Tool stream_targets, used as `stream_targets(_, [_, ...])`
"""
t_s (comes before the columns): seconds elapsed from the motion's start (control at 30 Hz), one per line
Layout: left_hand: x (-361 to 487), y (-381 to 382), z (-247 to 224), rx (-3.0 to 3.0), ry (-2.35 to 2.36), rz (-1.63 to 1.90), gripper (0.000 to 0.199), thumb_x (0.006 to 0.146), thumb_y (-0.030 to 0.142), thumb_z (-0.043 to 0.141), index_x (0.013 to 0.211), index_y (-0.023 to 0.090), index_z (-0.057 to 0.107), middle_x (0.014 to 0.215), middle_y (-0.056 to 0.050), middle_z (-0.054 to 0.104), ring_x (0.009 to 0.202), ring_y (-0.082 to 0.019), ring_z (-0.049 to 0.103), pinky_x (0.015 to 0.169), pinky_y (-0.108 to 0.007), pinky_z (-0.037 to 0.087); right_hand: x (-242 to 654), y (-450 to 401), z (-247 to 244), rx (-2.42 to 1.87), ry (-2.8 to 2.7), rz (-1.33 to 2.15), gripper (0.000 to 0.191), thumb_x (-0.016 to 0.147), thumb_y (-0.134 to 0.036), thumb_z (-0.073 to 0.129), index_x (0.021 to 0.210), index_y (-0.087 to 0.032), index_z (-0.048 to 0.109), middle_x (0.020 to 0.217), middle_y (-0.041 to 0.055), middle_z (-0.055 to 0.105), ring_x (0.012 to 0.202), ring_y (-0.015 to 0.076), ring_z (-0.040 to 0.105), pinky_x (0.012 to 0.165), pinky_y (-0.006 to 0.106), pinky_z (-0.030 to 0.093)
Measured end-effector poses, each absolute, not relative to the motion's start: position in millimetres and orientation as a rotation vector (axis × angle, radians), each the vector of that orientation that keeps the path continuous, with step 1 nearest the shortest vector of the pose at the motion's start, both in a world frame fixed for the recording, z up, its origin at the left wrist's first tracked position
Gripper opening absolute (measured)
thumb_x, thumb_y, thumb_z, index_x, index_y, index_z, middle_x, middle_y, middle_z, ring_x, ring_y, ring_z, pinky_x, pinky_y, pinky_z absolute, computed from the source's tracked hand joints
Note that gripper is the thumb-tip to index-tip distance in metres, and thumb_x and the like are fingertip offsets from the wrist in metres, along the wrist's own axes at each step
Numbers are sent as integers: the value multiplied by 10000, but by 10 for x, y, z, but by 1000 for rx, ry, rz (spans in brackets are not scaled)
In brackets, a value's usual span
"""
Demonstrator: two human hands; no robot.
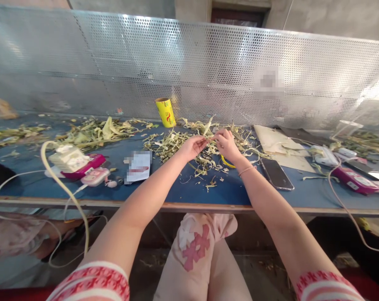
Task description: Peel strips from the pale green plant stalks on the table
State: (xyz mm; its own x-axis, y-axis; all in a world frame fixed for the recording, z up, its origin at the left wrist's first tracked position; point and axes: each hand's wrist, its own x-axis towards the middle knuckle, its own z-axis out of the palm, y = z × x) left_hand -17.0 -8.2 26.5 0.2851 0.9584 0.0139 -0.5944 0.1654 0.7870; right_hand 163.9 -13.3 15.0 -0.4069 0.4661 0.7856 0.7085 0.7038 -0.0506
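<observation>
Pale green, dry-looking plant strip [209,138] sits between the two hands, just above the near-middle of a loose heap of similar scraps [166,144]. Its long axis appears to run crosswise, from left fingertips to right; neither hand is clearly nearer, as both reach it. Grip, left hand [194,148]: thumb and fingertips drawn together on the strip's left end, palm partly turned up, remaining fingers loosely curled. Grip, right hand [226,146]: palm down, thumb and forefinger pinched on the right end, little gap visible; exact contact too small to resolve. Beneath the right wrist, a yellow ring [227,162] lies partly covered. Outward: yellow tube [165,113] stands slightly tilted behind the heap; dark-screened phone [276,174] rests right of the right forearm, a pale flat board [279,144] beyond it. All lie on the blue bench [164,192], backed by a perforated metal panel [202,67].
</observation>
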Motion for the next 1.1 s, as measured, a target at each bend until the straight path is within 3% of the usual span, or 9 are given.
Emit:
stream_targets(0.13, [-189,-76,262,790,538,1215,128,797,86,578,680,120,619,637,-23,662,677,-80,661,736,-191,536,1620,-150,120,-865,-2264,-452,277,876,-161,456,1012,-249,681,1135,103,520,895,199,478,903,401,391])
stream_targets(0.43, [-168,-71,223,991,581,1184,104,677,39,599,607,108,634,576,-9,638,566,-63,595,617,-185,481,1536,-291,188,-843,-2168,-501,216,874,-346,543,888,-249,736,1131,96,563,1038,245,489,946,457,375])
stream_targets(0.6, [-164,-81,211,1268,604,1215,81,595,112,676,561,136,606,532,33,583,552,-66,555,620,-206,463,1491,-275,191,-789,-2091,-409,217,882,-359,537,853,-228,707,1162,97,597,1134,250,502,982,457,382])
stream_targets(0.77, [-173,-91,227,1422,607,1237,121,594,153,689,560,149,573,540,46,543,558,-58,506,588,-196,403,1445,-221,171,-724,-2109,-217,266,929,-361,455,889,-190,654,1038,116,655,1007,208,581,911,376,431])
stream_targets(1.1, [-183,-59,224,1311,587,1187,29,662,138,646,659,151,620,597,29,533,551,-56,448,528,-216,301,1386,-213,165,-827,-1899,-87,157,888,-334,502,838,-205,577,851,55,647,853,198,566,848,373,415])
